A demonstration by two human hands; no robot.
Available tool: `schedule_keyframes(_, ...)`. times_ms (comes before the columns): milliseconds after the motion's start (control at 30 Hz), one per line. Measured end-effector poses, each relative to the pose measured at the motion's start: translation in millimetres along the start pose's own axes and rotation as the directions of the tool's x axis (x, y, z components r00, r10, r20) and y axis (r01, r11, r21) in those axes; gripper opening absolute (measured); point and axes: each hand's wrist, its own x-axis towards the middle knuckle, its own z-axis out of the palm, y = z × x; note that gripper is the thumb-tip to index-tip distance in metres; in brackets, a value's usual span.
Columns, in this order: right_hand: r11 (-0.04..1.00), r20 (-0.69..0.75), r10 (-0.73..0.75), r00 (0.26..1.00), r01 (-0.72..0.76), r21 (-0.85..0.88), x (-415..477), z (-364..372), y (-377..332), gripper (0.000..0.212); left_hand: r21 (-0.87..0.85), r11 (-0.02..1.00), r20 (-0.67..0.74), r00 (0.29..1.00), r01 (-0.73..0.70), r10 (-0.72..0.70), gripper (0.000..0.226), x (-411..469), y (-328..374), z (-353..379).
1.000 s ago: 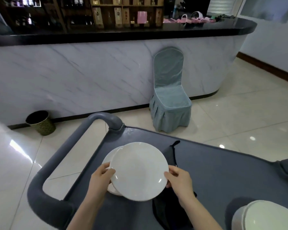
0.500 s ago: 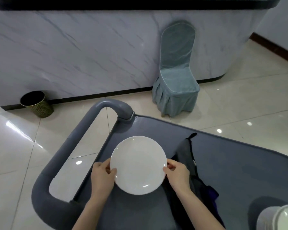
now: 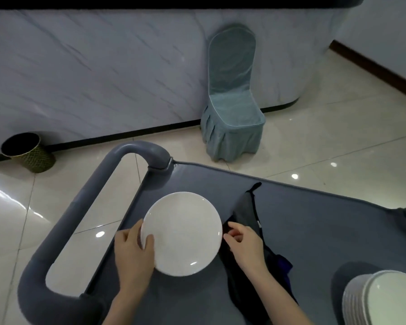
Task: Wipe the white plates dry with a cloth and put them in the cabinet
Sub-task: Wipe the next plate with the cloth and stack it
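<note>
**Plate in left hand over the cart**

The left hand (image 3: 133,252) grips the left rim of a white plate (image 3: 182,233), with the thumb on the upper face and the fingers under it. The plate is face up over the near left part of the grey cart (image 3: 326,231). Whether it rests on the cart top or is held just above it cannot be told.

The right hand (image 3: 244,245) is just beside the plate's right rim, a narrow gap apart, with its fingers curled over the dark cloth (image 3: 247,207). Whether they pinch the cloth cannot be told. The cloth lies in a long strip across the cart, right of the plate, and runs under the right wrist.

A stack (image 3: 384,301) of white plates stands at the cart's near right corner. The cart's handle (image 3: 80,207) loops out on the left. On the tiled floor beyond, a covered chair (image 3: 232,102) and a bin (image 3: 26,151) stand against the marble counter (image 3: 103,66).
</note>
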Motion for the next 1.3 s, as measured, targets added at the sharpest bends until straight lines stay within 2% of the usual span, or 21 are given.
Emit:
schedule_keyframes(67, 0.999, -0.013, -0.003, 1.000, 0.003, 0.038, -6, -20, 7, 0.029, -0.021, 0.996, -0.025, 0.996, -0.082, 0.081, 0.035, -11, 16, 9)
schedule_keyframes(133, 0.999, -0.049, -0.038, 0.998, 0.039, 0.021, -12, -46, 17, 0.025, -0.063, 0.984, 0.013, 0.986, -0.165, 0.166, 0.030, -26, 35, 25)
schedule_keyframes(267, 0.988, -0.102, -0.117, 0.988, 0.105, -0.116, -31, -115, 48, 0.024, -0.101, 0.956, 0.248, 0.924, -0.276, 0.292, 0.021, -71, 75, 75)
schedule_keyframes(367, 0.961, -0.151, -0.127, 0.980, 0.084, -0.262, -53, -176, 82, 0.028, -0.091, 0.930, 0.444, 0.821, -0.357, 0.359, 0.013, -117, 104, 120)
schedule_keyframes(467, 0.931, -0.243, -0.088, 0.966, -0.007, -0.364, -80, -233, 123, 0.032, -0.078, 0.879, 0.564, 0.706, -0.470, 0.427, 0.015, -165, 127, 161)
schedule_keyframes(567, 0.901, -0.316, 0.005, 0.949, -0.141, -0.411, -105, -279, 162, 0.044, -0.044, 0.774, 0.654, 0.567, -0.632, 0.501, 0.035, -205, 145, 192)
schedule_keyframes(667, 0.826, -0.348, 0.072, 0.935, -0.251, -0.504, -124, -309, 191, 0.059, 0.064, 0.584, 0.767, 0.414, -0.809, 0.489, 0.057, -234, 156, 211)
schedule_keyframes(733, 0.774, -0.348, 0.102, 0.932, -0.295, -0.561, -133, -322, 204, 0.065, 0.095, 0.509, 0.807, 0.365, -0.856, 0.464, 0.060, -246, 161, 217)
schedule_keyframes(800, 0.751, -0.334, 0.136, 0.933, -0.317, -0.579, -138, -329, 215, 0.068, 0.097, 0.515, 0.822, 0.361, -0.852, 0.441, 0.057, -251, 166, 220)
schedule_keyframes(867, 0.775, -0.309, 0.182, 0.933, -0.330, -0.539, -140, -334, 222, 0.069, 0.094, 0.538, 0.836, 0.360, -0.838, 0.415, 0.053, -252, 170, 223)
schedule_keyframes(967, 0.841, -0.254, 0.259, 0.932, -0.347, -0.415, -141, -337, 226, 0.072, 0.066, 0.651, 0.862, 0.371, -0.756, 0.345, 0.050, -254, 173, 224)
schedule_keyframes(1100, 0.897, -0.231, 0.311, 0.922, -0.365, -0.250, -140, -339, 226, 0.076, 0.066, 0.832, 0.850, 0.468, -0.551, 0.242, 0.048, -259, 171, 223)
schedule_keyframes(1233, 0.913, -0.218, 0.351, 0.911, -0.385, -0.138, -134, -342, 220, 0.089, 0.037, 0.903, 0.836, 0.508, -0.428, 0.206, 0.046, -256, 169, 220)
schedule_keyframes(1300, 0.931, -0.226, 0.338, 0.914, -0.359, -0.061, -131, -342, 216, 0.085, 0.007, 0.926, 0.834, 0.513, -0.377, 0.203, 0.047, -254, 168, 215)
